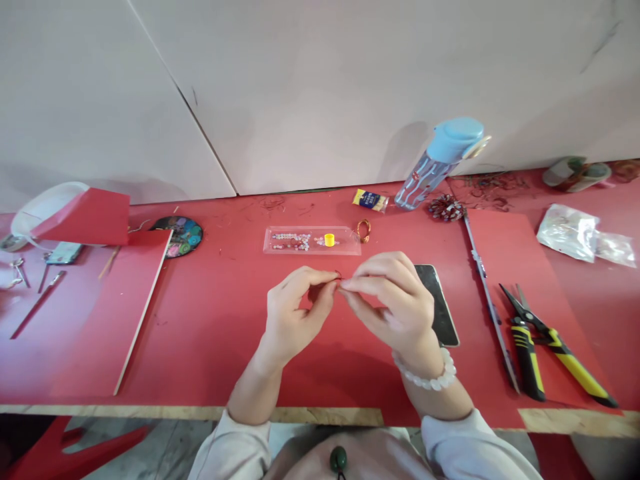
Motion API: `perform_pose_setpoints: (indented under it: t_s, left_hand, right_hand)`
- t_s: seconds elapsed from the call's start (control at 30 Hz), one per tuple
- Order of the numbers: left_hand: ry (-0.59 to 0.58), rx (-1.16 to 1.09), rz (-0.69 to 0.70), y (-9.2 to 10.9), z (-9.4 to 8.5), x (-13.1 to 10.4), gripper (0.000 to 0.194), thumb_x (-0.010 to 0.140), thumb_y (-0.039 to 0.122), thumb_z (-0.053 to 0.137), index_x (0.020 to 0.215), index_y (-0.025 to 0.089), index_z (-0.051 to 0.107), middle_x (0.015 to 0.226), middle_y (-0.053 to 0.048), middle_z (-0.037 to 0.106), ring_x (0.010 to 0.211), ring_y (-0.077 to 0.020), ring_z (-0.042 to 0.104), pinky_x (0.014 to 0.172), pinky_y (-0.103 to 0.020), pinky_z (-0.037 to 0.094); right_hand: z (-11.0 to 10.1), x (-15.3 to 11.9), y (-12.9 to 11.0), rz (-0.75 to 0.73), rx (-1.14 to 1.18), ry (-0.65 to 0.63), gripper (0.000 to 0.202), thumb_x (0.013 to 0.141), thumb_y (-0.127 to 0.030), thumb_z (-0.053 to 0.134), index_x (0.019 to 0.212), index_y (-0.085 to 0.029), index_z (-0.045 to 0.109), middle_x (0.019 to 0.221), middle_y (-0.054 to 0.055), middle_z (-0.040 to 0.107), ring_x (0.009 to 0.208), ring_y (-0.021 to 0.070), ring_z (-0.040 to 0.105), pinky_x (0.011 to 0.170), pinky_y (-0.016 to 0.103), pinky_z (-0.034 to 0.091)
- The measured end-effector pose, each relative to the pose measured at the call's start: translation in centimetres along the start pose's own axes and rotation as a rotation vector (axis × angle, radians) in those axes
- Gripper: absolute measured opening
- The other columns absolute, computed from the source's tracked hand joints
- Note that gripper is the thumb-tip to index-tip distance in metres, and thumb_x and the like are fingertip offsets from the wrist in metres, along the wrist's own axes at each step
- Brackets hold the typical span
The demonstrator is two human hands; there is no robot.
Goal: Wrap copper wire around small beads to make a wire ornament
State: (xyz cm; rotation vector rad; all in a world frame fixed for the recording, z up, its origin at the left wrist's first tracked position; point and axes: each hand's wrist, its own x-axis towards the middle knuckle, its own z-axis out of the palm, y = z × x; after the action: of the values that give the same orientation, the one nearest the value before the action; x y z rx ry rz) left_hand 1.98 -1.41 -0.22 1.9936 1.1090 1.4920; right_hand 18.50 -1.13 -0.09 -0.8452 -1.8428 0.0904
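Over one red tabletop (215,320) — two hands (299,303) (393,300) pinch one thin strand (339,277).

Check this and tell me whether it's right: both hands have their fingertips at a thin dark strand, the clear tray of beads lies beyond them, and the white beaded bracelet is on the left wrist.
Wrong wrist: the head view shows the white beaded bracelet above the right hand, not the left hand. The rest stands.
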Motion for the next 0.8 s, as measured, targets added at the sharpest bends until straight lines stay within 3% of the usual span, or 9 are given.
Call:
perform_pose_setpoints:
  t_s: [0.17,0.4,0.53,0.67,0.8]
  left_hand:
    - [0.074,0.155,0.018,0.1,0.3,-0.3,0.009,0.091,0.010,0.066,0.092,0.018,0.069,0.074,0.002,0.071,0.061,-0.0070,0.065,0.061,-0.015,0.054]
    - [0.126,0.282,0.046,-0.5,0.4,0.1,0.009,0.091,0.009,0.065,0.092,0.018,0.068,0.074,0.003,0.072,0.059,-0.0058,0.062,0.061,-0.015,0.052]
    - [0.096,0.218,0.046,-0.5,0.3,0.2,0.009,0.091,0.010,0.065,0.090,0.019,0.068,0.073,0.003,0.071,0.058,-0.0059,0.061,0.060,-0.015,0.053]
    - [0.033,0.158,0.056,-0.2,0.1,0.2,0.009,0.092,0.010,0.064,0.091,0.018,0.068,0.071,0.003,0.069,0.057,-0.0062,0.061,0.060,-0.015,0.053]
    - [0.000,0.150,0.040,0.1,-0.1,0.1,0.011,0.091,0.009,0.063,0.090,0.018,0.068,0.071,0.003,0.069,0.057,-0.0064,0.060,0.059,-0.016,0.052]
  right_hand:
    - [0.4,-0.2,-0.9,-0.064,-0.042,-0.023,0.013,0.096,-0.011,0.061,0.090,-0.021,0.066,0.082,0.004,0.073,0.074,0.0186,0.062,0.067,0.034,0.055]
    - [0.2,-0.3,-1.7,-0.035,0.257,-0.078,0.014,0.098,-0.011,0.056,0.090,-0.018,0.064,0.078,0.006,0.072,0.073,0.0177,0.063,0.068,0.034,0.058]
    - [-0.4,-0.2,-1.2,0.042,0.476,-0.009,0.008,0.095,-0.013,0.059,0.096,-0.019,0.065,0.082,0.005,0.073,0.076,0.0190,0.068,0.071,0.036,0.060]
    - [-0.4,-0.1,-0.1,0.213,0.252,0.009,0.015,0.091,-0.013,0.065,0.104,-0.021,0.068,0.094,0.007,0.075,0.088,0.0211,0.072,0.078,0.036,0.062]
    - [-0.2,0.1,0.6,0.170,0.159,-0.070,0.012,0.093,-0.014,0.063,0.100,-0.021,0.068,0.091,0.006,0.073,0.085,0.0191,0.072,0.076,0.033,0.062]
